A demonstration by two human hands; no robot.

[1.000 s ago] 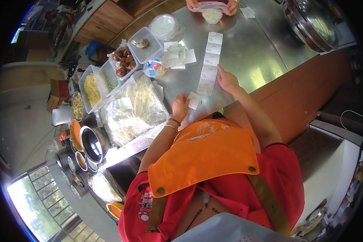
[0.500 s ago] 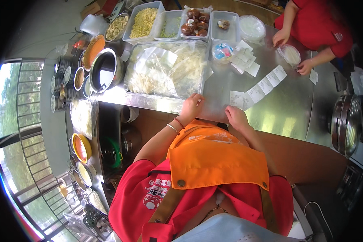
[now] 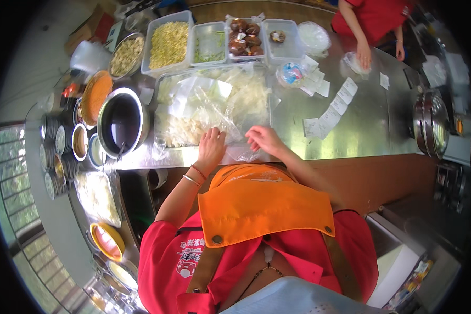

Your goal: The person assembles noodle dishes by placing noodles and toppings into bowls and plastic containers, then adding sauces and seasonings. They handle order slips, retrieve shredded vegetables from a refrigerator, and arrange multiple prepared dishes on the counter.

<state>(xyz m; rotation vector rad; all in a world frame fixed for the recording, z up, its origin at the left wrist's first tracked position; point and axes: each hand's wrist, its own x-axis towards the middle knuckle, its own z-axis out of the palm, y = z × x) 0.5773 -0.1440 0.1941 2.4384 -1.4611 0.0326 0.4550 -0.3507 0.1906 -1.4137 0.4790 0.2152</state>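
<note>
A wide shallow tray of pale, shredded-looking food lies at the table's near edge under a clear plastic sheet. My left hand is on the sheet's near side, fingers bent over and closed on the creased plastic. Just to its right, my right hand hovers over the tray's near right corner, fingers loosely curled and apart, nothing visible in them. Between my hands, part of the plastic droops over the table edge. A white paper shows among the plastic.
To the left stands a steel pot of dark liquid. Behind the tray are tubs of yellowish pieces and brown wrapped eggs. Paper slips lie on the steel table. A co-worker's hand touches a plastic-wrapped item at far right.
Both my hands have moved left, from the tray's right corner and bare table onto the plastic. My view has swung too. The co-worker's one hand has left the wrapped item.
</note>
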